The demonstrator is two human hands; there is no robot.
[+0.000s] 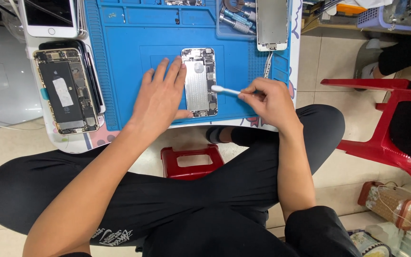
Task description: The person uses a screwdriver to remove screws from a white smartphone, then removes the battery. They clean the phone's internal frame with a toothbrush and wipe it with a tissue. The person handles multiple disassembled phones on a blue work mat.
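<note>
An opened phone body (200, 82) with bare silver metal inside lies on the blue work mat (129, 43). My left hand (160, 97) rests flat on the mat against the phone's left side, thumb along its lower edge. Pinched in my right hand (269, 102) is a white cotton swab (225, 90), whose tip touches the phone's right edge.
Another opened phone (66, 90) with a black battery lies at the mat's left, and a white phone (51, 16) sits above it. A detached screen (272, 24) and metal tools (236, 19) lie at the upper right. Under the table is a red stool (191, 162), with a red chair (396, 119) at the right.
</note>
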